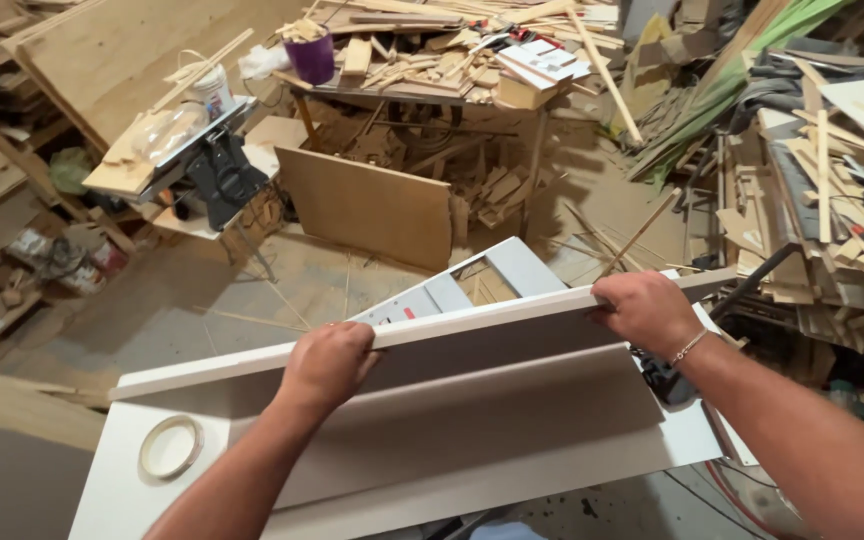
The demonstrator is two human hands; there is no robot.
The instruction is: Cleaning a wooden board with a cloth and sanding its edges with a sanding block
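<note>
Both hands grip the top edge of a long white panel [472,330] standing on edge across the white counter [112,490]. The left hand [327,362] has its fingers curled over the edge near the middle; the right hand [647,310] clamps it farther along, fingers apparently wrapped behind. A roll of tape [171,446] lies flat on the counter, left of the left forearm.

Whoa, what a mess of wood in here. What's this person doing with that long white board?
A person is holding a long white board on edge with both hands: the left hand grips its top edge near the middle, the right hand further along. The board stands over a white work surface, where a roll of tape lies. Behind, a cluttered table and wood offcuts fill the workshop floor.
</note>
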